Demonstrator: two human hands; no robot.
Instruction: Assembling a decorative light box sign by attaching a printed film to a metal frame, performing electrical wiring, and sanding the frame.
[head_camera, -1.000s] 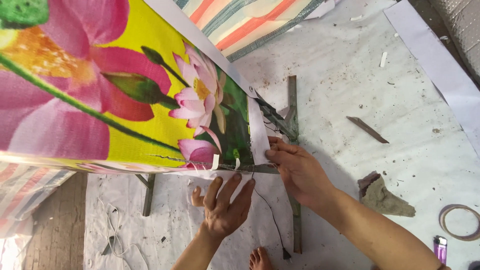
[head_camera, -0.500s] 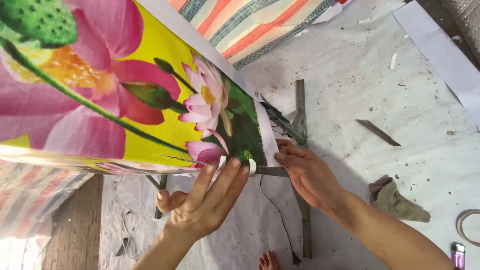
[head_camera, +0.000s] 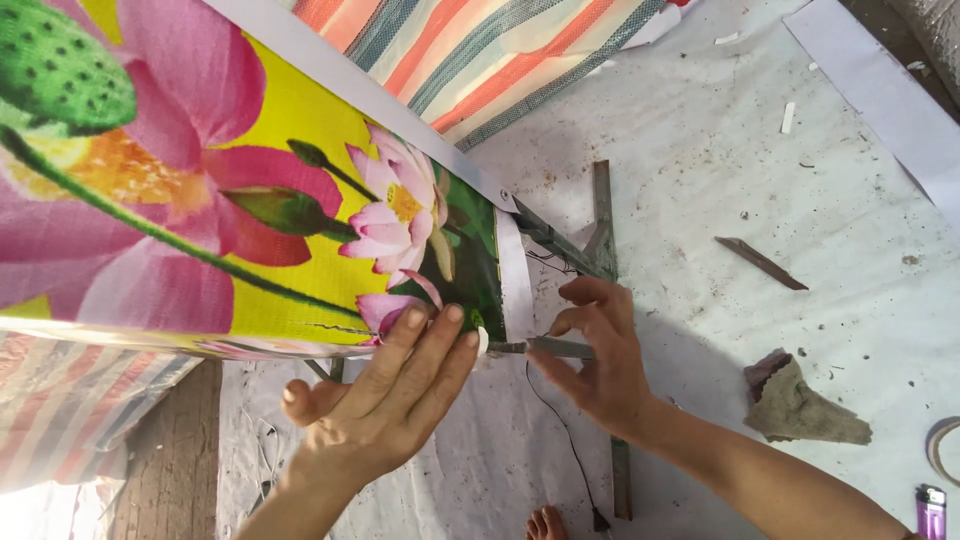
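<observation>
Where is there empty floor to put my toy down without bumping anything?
The best bare patch of the white sheet lies between the metal bar, the brown stick and the striped cloth. A smaller one sits below the stick, left of the crumpled rag. It is crowded where the left hand and right hand meet at the flower print.

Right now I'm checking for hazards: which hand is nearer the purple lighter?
Right. The right hand pinches the frame bar, on the side of the purple lighter; the left hand presses the flower sheet, farther off.
</observation>
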